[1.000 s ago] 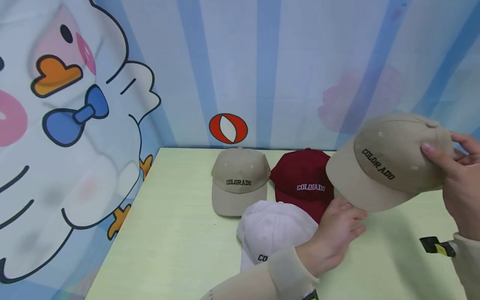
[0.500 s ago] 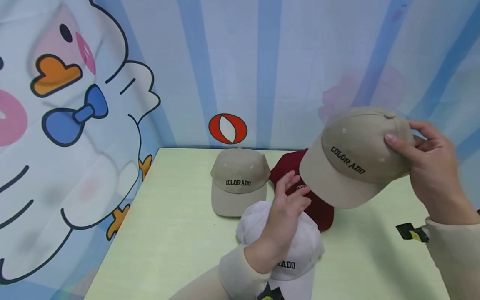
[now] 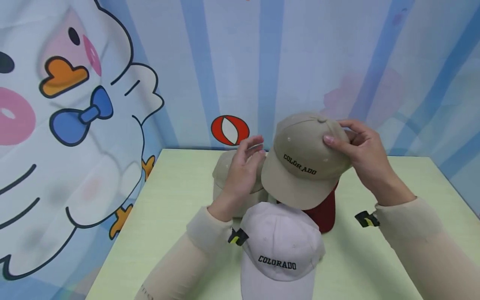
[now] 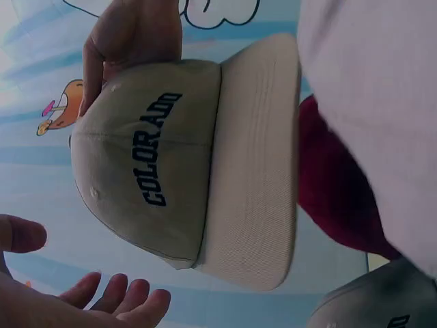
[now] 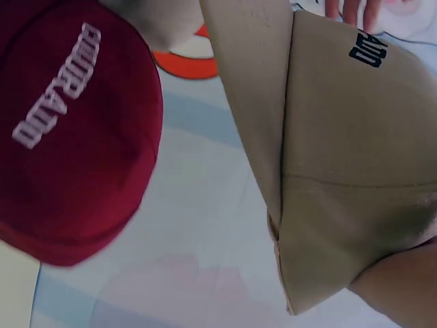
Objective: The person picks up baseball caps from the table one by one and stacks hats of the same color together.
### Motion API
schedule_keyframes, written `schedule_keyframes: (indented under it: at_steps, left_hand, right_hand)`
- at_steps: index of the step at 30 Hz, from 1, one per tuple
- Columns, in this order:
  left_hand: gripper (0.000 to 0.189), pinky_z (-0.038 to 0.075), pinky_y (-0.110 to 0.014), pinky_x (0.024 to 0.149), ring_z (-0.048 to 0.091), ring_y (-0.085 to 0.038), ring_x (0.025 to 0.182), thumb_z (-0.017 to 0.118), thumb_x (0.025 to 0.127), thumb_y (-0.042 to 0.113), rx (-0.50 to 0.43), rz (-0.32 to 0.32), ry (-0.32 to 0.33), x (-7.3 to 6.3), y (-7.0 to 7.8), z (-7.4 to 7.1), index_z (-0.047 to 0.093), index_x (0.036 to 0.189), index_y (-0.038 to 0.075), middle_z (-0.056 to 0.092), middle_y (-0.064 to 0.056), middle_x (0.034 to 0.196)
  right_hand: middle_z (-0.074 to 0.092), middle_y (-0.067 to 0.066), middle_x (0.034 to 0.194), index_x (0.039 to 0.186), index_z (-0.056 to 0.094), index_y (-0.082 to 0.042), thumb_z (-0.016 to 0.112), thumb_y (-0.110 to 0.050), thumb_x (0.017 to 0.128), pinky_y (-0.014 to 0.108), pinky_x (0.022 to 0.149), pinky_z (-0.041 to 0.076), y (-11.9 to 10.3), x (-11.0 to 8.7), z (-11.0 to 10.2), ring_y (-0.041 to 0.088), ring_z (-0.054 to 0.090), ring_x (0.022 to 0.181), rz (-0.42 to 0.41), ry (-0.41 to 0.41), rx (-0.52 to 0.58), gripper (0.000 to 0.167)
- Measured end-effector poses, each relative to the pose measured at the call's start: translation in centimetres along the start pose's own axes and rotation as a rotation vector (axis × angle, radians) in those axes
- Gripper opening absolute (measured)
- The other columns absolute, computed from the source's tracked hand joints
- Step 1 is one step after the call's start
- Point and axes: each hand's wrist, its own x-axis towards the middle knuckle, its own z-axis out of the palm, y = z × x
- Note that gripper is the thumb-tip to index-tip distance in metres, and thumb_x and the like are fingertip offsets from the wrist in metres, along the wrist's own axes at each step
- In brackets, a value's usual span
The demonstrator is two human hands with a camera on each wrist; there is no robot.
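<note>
A beige baseball cap (image 3: 305,154) lettered COLORADO hangs tilted above the table, brim toward the lower left. My right hand (image 3: 365,156) pinches its crown, thumb on the front and fingers behind. My left hand (image 3: 243,171) is raised beside the brim with its fingers spread and nothing in them; the left wrist view shows those fingers (image 4: 140,297) apart from the cap. Under the held cap lies a dark red cap (image 3: 326,212), mostly hidden in the head view; its white lettering shows in the right wrist view. A second beige cap (image 3: 221,179) sits behind my left hand, partly covered.
A white COLORADO cap (image 3: 281,246) lies in front on the pale yellow-green table (image 3: 150,225). A blue striped backdrop (image 3: 232,62) with a cartoon bird (image 3: 93,179) stands behind and to the left of the table.
My right hand has carried the beige cap leftward, from the right side to over the dark red cap. My left hand has moved left and up, off the white cap to the other beige cap.
</note>
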Motion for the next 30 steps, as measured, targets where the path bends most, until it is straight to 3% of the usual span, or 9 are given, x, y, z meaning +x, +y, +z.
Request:
schedule_keyframes:
  at_steps: [2,7,14,19,23,30]
  left_hand:
    - [0.046,0.036,-0.045,0.123,0.042,-0.024,0.148,0.045,0.109,0.021,0.03,0.015,-0.011,0.9,0.0,-1.0,0.041,0.153,0.009,0.045,-0.004,0.157]
    - [0.047,0.03,-0.041,0.126,0.037,-0.016,0.151,0.044,0.111,0.032,0.128,0.057,-0.046,3.0,0.1,-3.0,0.043,0.156,0.019,0.043,0.005,0.16]
    - [0.047,0.027,-0.045,0.127,0.032,-0.015,0.153,0.04,0.112,0.037,0.26,0.17,-0.079,5.1,0.1,-4.6,0.044,0.157,0.023,0.04,0.003,0.162]
    - [0.038,0.04,-0.042,0.113,0.05,-0.022,0.129,0.036,0.114,0.029,0.289,0.258,-0.023,6.0,-0.4,-5.7,0.056,0.138,0.008,0.052,-0.01,0.14]
    - [0.028,0.041,-0.037,0.098,0.051,-0.024,0.108,0.036,0.114,0.025,0.265,0.288,0.048,6.1,-1.0,-6.7,0.052,0.116,0.002,0.051,-0.012,0.116]
    - [0.026,0.035,-0.037,0.095,0.045,-0.024,0.105,0.037,0.113,0.022,0.356,0.365,0.15,6.2,-2.0,-8.5,0.051,0.104,0.002,0.047,-0.009,0.1]
  right_hand:
    - [0.074,-0.004,0.09,0.119,0.073,-0.017,0.074,-0.007,0.095,0.024,0.074,0.057,0.3,0.5,0.9,0.011,0.071,0.085,0.002,-0.043,-0.015,0.026]
    - [0.076,-0.004,0.097,0.116,0.073,-0.021,0.075,-0.009,0.095,0.025,0.076,0.058,1.1,1.7,3.2,0.012,0.072,0.087,-0.001,-0.138,-0.067,0.025]
    - [0.076,-0.006,0.099,0.116,0.074,-0.021,0.076,-0.008,0.093,0.025,0.08,0.055,1.7,3.2,5.7,0.012,0.068,0.091,-0.084,-0.204,-0.122,0.026]
    - [0.076,-0.007,0.1,0.116,0.075,-0.017,0.077,-0.008,0.093,0.026,0.08,0.054,1.9,4.1,7.4,0.014,0.066,0.091,-0.158,-0.245,-0.157,0.025]
    - [0.075,-0.007,0.102,0.114,0.076,-0.014,0.078,-0.008,0.092,0.027,0.08,0.053,2.3,4.5,8.6,0.015,0.065,0.091,-0.179,-0.281,-0.17,0.023]
    - [0.076,-0.007,0.105,0.12,0.075,-0.01,0.078,-0.01,0.093,0.027,0.082,0.054,4.0,5.0,9.9,0.016,0.065,0.094,-0.15,-0.307,-0.181,0.028]
